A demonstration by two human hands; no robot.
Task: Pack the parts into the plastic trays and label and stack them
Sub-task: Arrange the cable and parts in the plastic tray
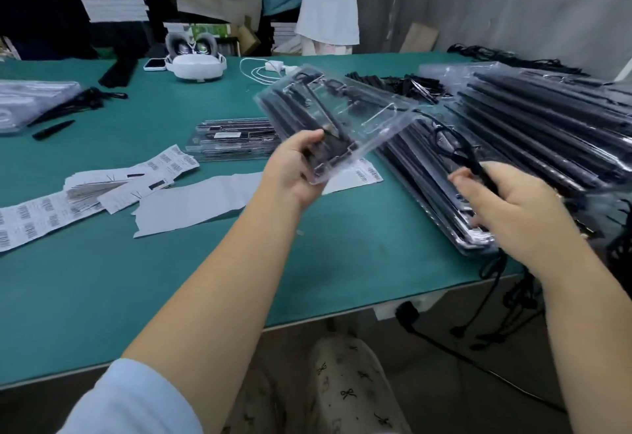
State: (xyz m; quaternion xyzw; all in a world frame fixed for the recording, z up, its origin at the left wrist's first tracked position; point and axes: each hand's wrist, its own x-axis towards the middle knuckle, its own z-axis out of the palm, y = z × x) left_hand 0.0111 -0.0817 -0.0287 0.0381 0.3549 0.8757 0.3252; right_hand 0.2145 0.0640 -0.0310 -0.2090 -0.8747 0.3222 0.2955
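A clear plastic tray [337, 108] loaded with black parts is held tilted above the green table [205, 279], gripped at its near end by the left hand [295, 166]. The right hand [506, 207] pinches a black cord [461, 146] over the stack of filled trays [533, 132] at the right. Barcode label sheets [102, 187] lie at the left, near a smaller tray stack [232, 139].

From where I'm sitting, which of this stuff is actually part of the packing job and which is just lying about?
Job:
clear tray gripped by the left hand
black cord pinched by the right hand
filled trays at right
labelled stack
barcode labels

Lying about:
white headset
phone
white charger
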